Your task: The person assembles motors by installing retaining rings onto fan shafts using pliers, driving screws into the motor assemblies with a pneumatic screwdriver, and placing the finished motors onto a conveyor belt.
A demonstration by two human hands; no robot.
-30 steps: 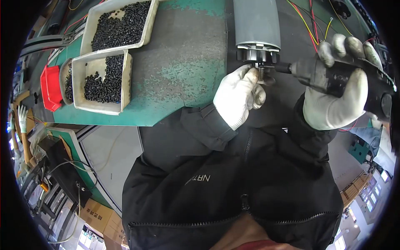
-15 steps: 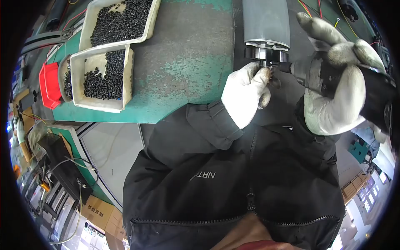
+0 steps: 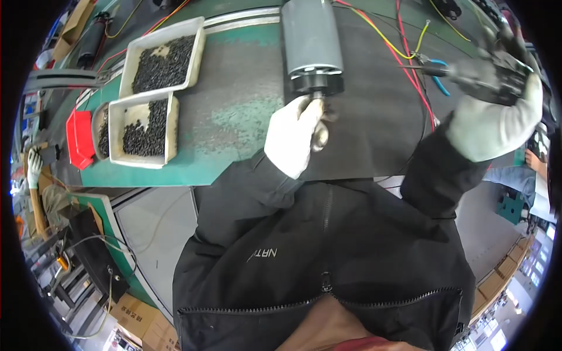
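Observation:
A grey cylindrical motor (image 3: 313,41) with a black end cap (image 3: 325,85) lies on the bench, its cap end facing me. My left hand (image 3: 293,137), in a white glove, is closed at the short metal shaft (image 3: 317,95) sticking out of the cap. Beside those fingertips is a blurred roundish metal part, its kind unclear. Off to the right, my gloved right hand (image 3: 497,126) is wrapped round a dark power screwdriver (image 3: 483,76), smeared by motion. Its thin bit (image 3: 413,66) points left, well apart from the motor.
Two white trays (image 3: 126,82) (image 3: 113,131) of small black parts stand at the left, near a red bin (image 3: 80,139). Red and yellow wires (image 3: 398,50) and blue-handled pliers (image 3: 440,82) lie right of the motor. Another person's gloved hand (image 3: 34,167) shows far left.
The power screwdriver in my right hand has moved away from the motor's end cap, to the right and farther off. My left hand stays at the shaft. The whole view has shifted.

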